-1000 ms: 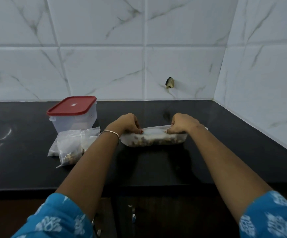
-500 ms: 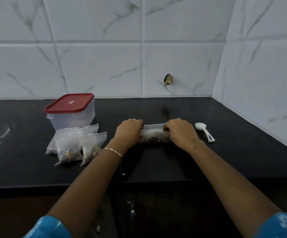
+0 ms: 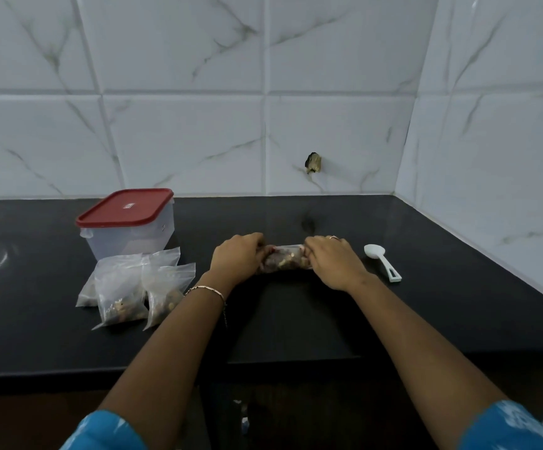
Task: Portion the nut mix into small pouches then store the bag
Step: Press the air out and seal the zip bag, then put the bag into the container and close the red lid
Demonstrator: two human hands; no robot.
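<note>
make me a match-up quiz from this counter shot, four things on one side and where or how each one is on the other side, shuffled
Things
1. nut mix bag
2. white spoon
3. filled pouches
4. container

Places or states
a. red lid on, at the back left
b. gripped at its ends by the left hand and the right hand
c. lying alone, just right of the right hand
d. piled in front of the container

Pairs: 1-b, 2-c, 3-d, 4-a
</note>
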